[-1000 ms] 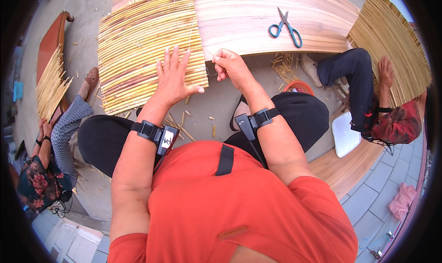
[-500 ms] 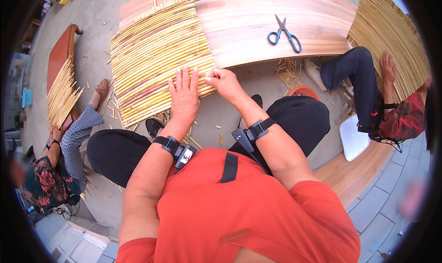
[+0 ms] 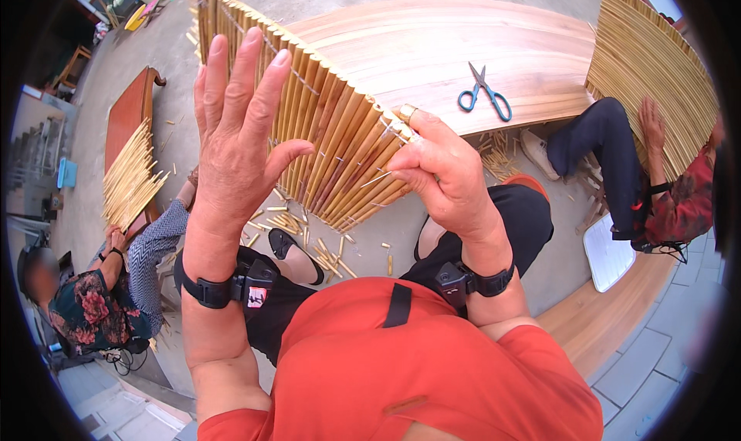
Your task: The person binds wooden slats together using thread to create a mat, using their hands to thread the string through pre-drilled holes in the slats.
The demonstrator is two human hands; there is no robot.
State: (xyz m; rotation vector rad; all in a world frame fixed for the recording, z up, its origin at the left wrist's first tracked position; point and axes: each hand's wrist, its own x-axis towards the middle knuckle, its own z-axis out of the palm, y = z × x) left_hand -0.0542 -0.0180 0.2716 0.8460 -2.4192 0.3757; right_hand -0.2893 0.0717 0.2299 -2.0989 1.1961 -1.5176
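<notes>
A mat of yellow-brown reed sticks (image 3: 343,155), laced with white thread, is lifted and tilted in front of me. My left hand (image 3: 239,124) is raised at its left side, fingers stretched out and spread, palm toward the mat. My right hand (image 3: 448,171), at the mat's right end, has its thumb and finger pinched on a thin metal needle (image 3: 373,181); a gold-coloured ring is on a finger. Beyond, teal-handled scissors (image 3: 485,95) lie on the pale wooden table (image 3: 409,39).
One co-worker (image 3: 93,302) sits left beside a reddish-brown bench (image 3: 123,105) with loose reeds (image 3: 131,178); another (image 3: 679,201) at right holds a large mat (image 3: 641,47). Cut pieces (image 3: 328,263) litter the floor near an orange basin (image 3: 525,184), a white tray (image 3: 606,252) and a lower plank (image 3: 587,333).
The mat has been raised from lying flat on the table to a steep tilt. Both my hands have risen with it, the left one moving up and to the left.
</notes>
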